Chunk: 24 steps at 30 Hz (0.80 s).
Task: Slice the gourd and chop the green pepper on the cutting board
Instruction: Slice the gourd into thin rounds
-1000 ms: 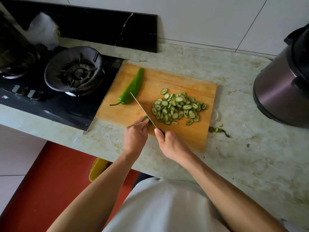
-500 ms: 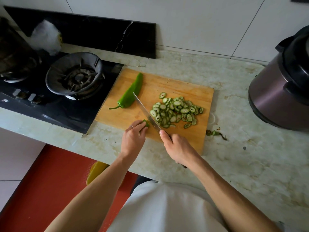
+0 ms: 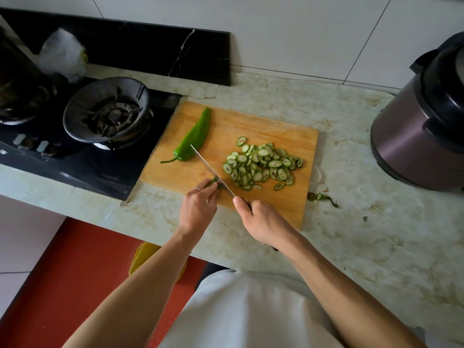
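Gourd stub [image 3: 215,183] — one, a last small green end piece at the near edge of the cutting board [image 3: 276,126], pinched under the curled fingertips of the left hand [image 3: 198,209].
Knife [image 3: 209,169] — one; blade edge down against the stub, tip toward 11 o'clock, handle wrapped by the right hand [image 3: 261,222], fingers closed around it.
Gourd slices [image 3: 261,164] — one loose heap at 2 o'clock from the stub, too many and too overlapped to count.
Green pepper [image 3: 192,141] — one, whole, uncut, at 11 o'clock, stem toward the stove [image 3: 108,114].
Trimmings [image 3: 321,197] — a few scraps off the board at 3 o'clock.
Cooker [image 3: 421,131] — one, far at 2 o'clock.
Risk, judged: the stub is so short that the fingertips sit just beside the blade — a slip or roll could nick them.
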Motion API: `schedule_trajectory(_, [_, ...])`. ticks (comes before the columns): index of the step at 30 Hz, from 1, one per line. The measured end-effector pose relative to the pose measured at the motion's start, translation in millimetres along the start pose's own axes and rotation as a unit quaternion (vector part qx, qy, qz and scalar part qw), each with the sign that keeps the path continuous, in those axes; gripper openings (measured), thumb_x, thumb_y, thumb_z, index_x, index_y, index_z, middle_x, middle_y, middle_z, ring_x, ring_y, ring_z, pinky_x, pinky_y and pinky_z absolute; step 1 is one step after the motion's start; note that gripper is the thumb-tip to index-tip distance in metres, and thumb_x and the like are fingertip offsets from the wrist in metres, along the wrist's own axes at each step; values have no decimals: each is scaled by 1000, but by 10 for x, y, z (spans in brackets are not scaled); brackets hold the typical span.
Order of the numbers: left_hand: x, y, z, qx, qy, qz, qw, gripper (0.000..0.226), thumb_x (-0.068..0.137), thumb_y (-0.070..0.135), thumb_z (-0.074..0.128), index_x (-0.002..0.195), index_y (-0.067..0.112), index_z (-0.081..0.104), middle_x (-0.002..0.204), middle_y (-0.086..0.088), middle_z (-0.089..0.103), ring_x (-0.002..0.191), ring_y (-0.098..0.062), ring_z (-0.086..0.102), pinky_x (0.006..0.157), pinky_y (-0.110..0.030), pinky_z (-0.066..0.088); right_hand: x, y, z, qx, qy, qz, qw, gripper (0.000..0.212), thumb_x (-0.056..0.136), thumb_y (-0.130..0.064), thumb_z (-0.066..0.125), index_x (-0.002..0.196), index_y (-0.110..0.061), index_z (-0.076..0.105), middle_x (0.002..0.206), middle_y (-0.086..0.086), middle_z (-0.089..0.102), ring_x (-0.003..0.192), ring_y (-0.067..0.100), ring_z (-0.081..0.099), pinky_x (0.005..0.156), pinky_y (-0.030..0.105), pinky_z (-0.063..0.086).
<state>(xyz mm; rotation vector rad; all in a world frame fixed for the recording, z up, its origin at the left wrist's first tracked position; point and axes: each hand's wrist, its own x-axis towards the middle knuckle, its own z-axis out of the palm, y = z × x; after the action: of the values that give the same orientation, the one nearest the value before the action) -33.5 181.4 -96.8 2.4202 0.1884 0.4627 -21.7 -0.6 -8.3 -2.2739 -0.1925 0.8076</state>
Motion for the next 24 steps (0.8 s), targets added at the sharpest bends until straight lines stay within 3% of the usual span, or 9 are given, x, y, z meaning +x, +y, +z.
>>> schedule_trajectory(5, [-4, 54, -7, -6, 0, -10, 1000, 24, 85, -4, 71, 106, 5, 78, 118, -7, 72, 88, -24, 72, 86, -22, 51, 136, -157, -4, -4, -5, 4, 1000, 63, 101, -62, 26, 79, -10, 53, 76, 10, 58, 55, 20, 53, 51, 30, 42])
schedule_trajectory(8, [18, 3, -23, -2, -14, 7, 1000, 23, 87, -1, 70, 107, 7, 78, 118, -2, 71, 87, -20, 71, 85, -31, 56, 172, -186, 24, -18, 1, -10, 1000, 64, 102, -60, 25, 86, -6, 56, 79, 12, 61, 56, 20, 53, 51, 30, 40])
schedule_trajectory(11, [17, -59, -3, 4, -29, 11, 1000, 24, 89, 4, 68, 109, 11, 77, 121, 2, 70, 89, -19, 71, 83, -36, 58, 104, -80, 57, -32, 10, -19, 999, 62, 102, -58, 26, 83, -8, 56, 81, 11, 62, 72, 26, 57, 63, 30, 39])
schedule_trajectory(16, [9, -27, 6, 5, -25, 6, 1000, 23, 91, 5, 66, 110, 10, 77, 120, 4, 69, 86, -19, 70, 80, -36, 58, 69, 39, 90, -32, 14, -8, 999, 63, 101, -61, 25, 82, -8, 55, 91, 17, 66, 80, 29, 59, 67, 30, 37])
schedule_trajectory(24, [32, -30, -12, -6, -22, 25, 999, 19, 91, 2, 65, 104, 8, 77, 112, 3, 71, 81, -17, 69, 76, -34, 58, 215, -63, 173, -17, 12, -9, 1000, 61, 103, -58, 26, 83, -8, 56, 89, 15, 64, 81, 29, 57, 69, 30, 37])
